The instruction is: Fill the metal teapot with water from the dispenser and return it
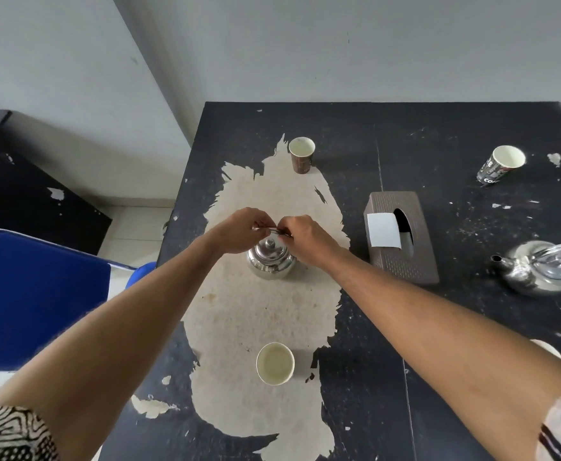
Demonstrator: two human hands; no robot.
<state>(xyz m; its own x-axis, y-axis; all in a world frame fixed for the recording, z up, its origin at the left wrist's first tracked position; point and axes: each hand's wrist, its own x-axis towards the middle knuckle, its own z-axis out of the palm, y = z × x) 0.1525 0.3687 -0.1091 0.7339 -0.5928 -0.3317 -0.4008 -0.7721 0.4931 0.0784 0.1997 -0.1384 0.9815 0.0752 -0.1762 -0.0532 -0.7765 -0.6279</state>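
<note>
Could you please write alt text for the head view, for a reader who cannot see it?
Both hands, left hand and right hand, grip the wire handle of a lidded metal teapot standing on a worn black table. Around it stand three paper cups, a tissue box and a second teapot.

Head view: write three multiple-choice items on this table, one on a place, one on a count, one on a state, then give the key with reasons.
1. Where does the tissue box stand relative to the held teapot?
A. to its right
B. to its left
C. on top of it

2. How many paper cups are on the table?
A. one
B. three
C. five

3. How is the held teapot's lid?
A. lying on the table
B. on the pot
C. inside a cup

Key: 1 A, the box sits between that teapot and the second teapot at the right edge. 2 B, far cup, right cup, near cup. 3 B, the knobbed lid sits on the pot while left hand and right hand pinch the wire handle.
</note>
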